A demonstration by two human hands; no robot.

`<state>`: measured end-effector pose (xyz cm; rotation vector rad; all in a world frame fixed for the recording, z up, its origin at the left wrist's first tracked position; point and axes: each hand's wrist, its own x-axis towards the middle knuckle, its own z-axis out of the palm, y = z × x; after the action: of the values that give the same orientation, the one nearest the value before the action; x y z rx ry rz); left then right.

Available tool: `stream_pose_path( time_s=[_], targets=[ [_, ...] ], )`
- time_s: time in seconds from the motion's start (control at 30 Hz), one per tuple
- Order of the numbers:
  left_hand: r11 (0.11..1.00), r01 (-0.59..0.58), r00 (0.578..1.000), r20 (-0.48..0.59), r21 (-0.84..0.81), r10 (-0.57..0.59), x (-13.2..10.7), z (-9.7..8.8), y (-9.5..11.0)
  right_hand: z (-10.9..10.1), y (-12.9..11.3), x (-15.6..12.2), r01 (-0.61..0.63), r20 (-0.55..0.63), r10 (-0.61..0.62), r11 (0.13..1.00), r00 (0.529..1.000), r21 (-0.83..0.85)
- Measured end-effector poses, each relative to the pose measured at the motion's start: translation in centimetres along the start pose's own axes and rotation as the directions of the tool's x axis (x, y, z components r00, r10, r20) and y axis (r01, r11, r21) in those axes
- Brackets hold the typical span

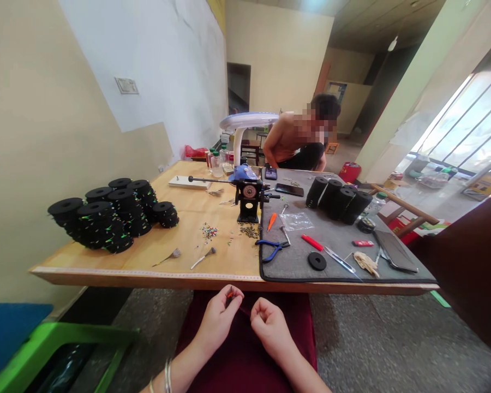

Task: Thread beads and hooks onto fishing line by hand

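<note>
My left hand [223,308] is closed in front of the table edge, pinching a small dark thing with an orange part [229,296]. The fingers cover most of it, so its kind does not show. Beside it, above the dark red cloth on my lap, my right hand [269,325] is curled with thumb against fingers; whatever it grips, if anything, is hidden. Nearest on the wooden table [147,268] lie two small wire tools with flared grey heads [175,254] [211,251]. A pile of tiny coloured pieces [209,232] and some brass-coloured bits [249,231] lie behind them.
A black hand-crank winder [249,199] stands mid-table. Stacks of black spools [94,221] fill the left; more black rolls [333,196] stand right. The grey mat [286,271] carries blue pliers [273,250], tweezers [339,260] and a black disc [317,261]. Another person [288,139] sits beyond.
</note>
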<state>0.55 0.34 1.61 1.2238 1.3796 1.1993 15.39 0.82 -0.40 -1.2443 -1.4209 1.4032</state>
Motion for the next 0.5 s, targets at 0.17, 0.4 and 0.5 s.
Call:
stream_pose_path(
  time_s=[0.17, 0.4, 0.5],
  targets=[
    [0.998, -0.036, 0.998, -0.040, 0.049, 0.038, 0.1, -0.2, 0.0, 0.0, 0.5, -0.1, -0.030, -0.009, 0.030, 0.998, 1.000, 0.060],
    [0.998, -0.063, 0.987, -0.147, 0.013, 0.064, 1.1, -1.8, 0.2, -0.4, 0.3, -0.3, -0.117, -0.024, 0.126, 0.966, 0.992, 0.231],
    [0.998, -0.007, 0.993, -0.119, -0.067, -0.001, 1.2, -2.7, 0.4, -0.6, -0.2, -0.5, -0.132, -0.028, 0.150, 0.935, 0.988, 0.330]
  ],
)
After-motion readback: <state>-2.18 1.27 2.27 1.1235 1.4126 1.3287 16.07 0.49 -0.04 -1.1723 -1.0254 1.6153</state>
